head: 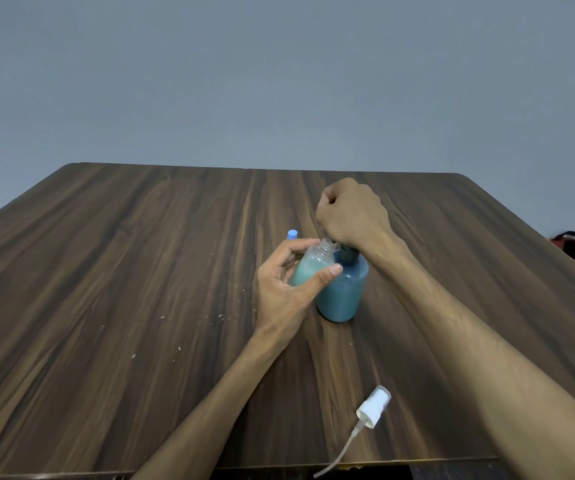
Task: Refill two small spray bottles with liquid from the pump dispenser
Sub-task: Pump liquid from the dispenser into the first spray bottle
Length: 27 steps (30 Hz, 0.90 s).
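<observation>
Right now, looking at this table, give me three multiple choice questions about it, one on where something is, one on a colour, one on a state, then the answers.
1. Where does the white spray head lie?
A. On the table's near edge
B. Screwed onto the small bottle
C. In the right hand

2. What colour is the liquid in the pump dispenser?
A. Red
B. Blue-green
C. Yellow

3. What is the state of the small bottle in the left hand?
A. Capped and full
B. Lying on its side
C. Neck open, partly filled

Answers: 1 A, it lies loose near the front edge with its tube trailing; 2 B, the round bottle shows teal; 3 C, bare threads show, pale liquid below, held beside the pump under the right hand.
</observation>
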Available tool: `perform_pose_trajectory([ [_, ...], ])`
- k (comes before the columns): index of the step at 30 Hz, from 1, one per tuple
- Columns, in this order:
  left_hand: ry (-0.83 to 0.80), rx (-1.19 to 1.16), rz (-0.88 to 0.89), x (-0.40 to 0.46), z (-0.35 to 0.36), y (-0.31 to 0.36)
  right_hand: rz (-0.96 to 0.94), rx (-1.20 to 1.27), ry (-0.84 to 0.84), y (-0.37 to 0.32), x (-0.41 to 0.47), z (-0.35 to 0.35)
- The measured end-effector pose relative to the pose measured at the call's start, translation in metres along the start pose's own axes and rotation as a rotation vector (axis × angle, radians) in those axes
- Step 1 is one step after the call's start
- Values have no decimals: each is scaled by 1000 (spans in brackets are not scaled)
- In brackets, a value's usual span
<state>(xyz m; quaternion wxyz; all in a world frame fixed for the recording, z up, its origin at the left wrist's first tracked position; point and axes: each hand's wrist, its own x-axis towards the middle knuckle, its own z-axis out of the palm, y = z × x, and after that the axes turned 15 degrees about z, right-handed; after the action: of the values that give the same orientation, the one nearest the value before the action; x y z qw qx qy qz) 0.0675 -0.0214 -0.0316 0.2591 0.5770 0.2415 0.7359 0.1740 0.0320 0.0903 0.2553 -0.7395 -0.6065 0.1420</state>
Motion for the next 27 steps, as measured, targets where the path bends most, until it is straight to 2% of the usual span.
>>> perform_pose_trajectory([
  [5, 7, -3, 19, 1, 0, 1, -39, 50, 58, -2, 5, -8],
  [10, 1, 11, 18, 1, -1, 1, -12, -2, 20, 0, 3, 0],
  [14, 6, 13, 31, 1, 0, 3, -43, 37, 66, -1, 5, -7],
  [19, 2, 32, 26, 0, -1, 0, -19, -9, -4, -1, 2, -1],
  [23, 13, 5, 19, 1, 0, 2, -41, 61, 56, 0, 6, -5],
  [27, 10, 8, 4, 0, 0, 1, -33, 0, 20, 0, 3, 1],
])
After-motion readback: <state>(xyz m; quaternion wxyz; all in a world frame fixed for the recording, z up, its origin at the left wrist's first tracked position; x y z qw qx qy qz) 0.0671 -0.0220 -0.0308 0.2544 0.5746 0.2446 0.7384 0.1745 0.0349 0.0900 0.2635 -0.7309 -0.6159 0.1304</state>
